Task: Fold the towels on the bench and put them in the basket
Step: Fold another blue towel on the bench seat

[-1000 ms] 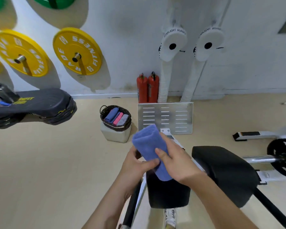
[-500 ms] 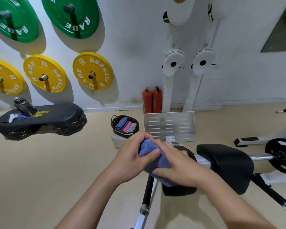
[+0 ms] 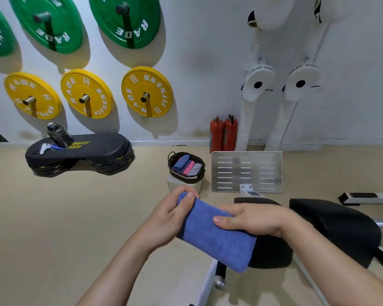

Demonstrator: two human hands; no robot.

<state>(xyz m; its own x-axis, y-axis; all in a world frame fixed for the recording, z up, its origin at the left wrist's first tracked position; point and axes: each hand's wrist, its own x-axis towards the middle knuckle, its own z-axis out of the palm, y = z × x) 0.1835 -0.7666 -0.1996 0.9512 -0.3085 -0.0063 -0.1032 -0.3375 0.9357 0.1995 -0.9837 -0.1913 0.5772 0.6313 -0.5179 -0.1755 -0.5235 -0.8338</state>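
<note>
A folded blue towel (image 3: 217, 239) lies slanted in the air in front of me, held between both hands. My left hand (image 3: 170, 219) grips its upper left end, thumb on top. My right hand (image 3: 250, 219) holds its upper right edge, thumb pressed on the cloth. Beyond the hands a dark wicker basket (image 3: 186, 178) stands on a white block on the floor and holds three folded towels: blue, pink and grey. The black padded bench (image 3: 341, 226) sits at the right, partly behind the towel and my right arm.
A metal foot plate (image 3: 247, 172) stands right of the basket. Two red fire extinguishers (image 3: 223, 134) lean at the wall. A black padded platform (image 3: 80, 153) at left carries a bottle and keys. Yellow and green weight plates (image 3: 146, 91) hang on the wall.
The towel was bunched between both hands; now it is stretched out flat and long. The camera view has tilted up, showing more of the wall.
</note>
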